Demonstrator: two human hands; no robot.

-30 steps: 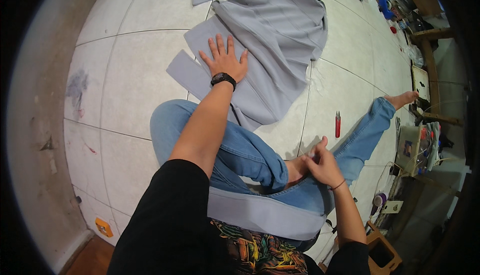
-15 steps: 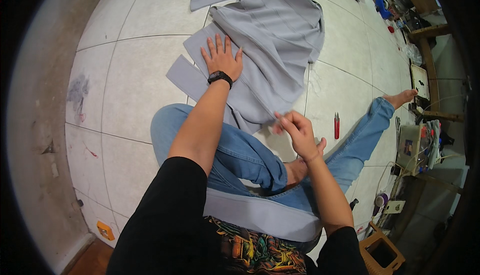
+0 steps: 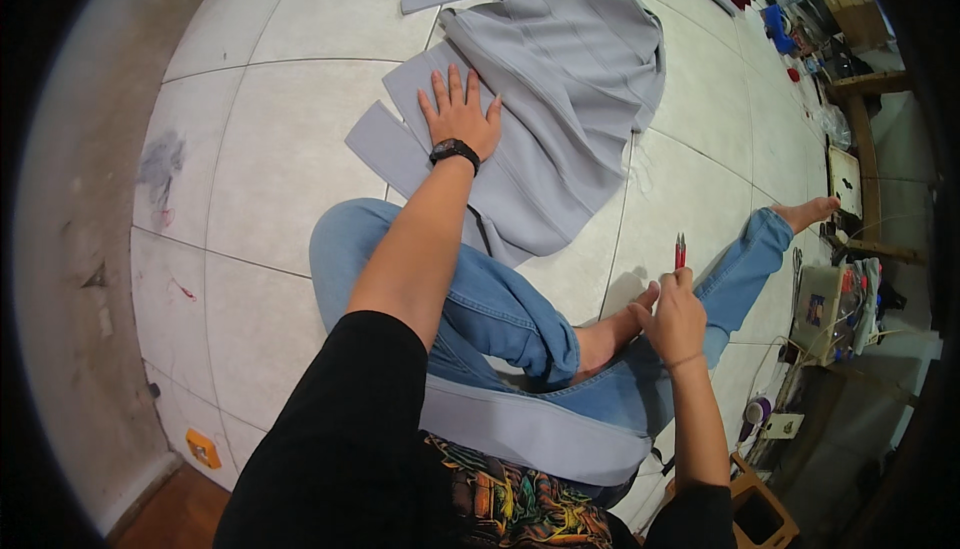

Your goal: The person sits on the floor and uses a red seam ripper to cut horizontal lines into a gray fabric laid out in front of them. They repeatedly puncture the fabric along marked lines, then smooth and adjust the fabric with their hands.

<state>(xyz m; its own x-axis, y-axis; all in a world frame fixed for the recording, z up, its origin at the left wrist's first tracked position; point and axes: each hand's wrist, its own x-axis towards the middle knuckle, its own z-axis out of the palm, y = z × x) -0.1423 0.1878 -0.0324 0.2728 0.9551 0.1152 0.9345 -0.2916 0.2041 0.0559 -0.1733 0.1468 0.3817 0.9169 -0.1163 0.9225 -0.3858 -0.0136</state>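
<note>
At upper centre, left hand (image 3: 465, 129), fingers spread, is pressing grey garment (image 3: 565, 99): near panel lying flat, far end rumpled. Right of centre, right hand (image 3: 675, 321) is overlapping red tool (image 3: 681, 252); cannot tell finger closure.

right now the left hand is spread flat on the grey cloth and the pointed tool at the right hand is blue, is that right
Not quite: the pointed tool at the right hand is red, not blue, as the head view shows. The left hand is indeed spread flat on the grey cloth.
</note>
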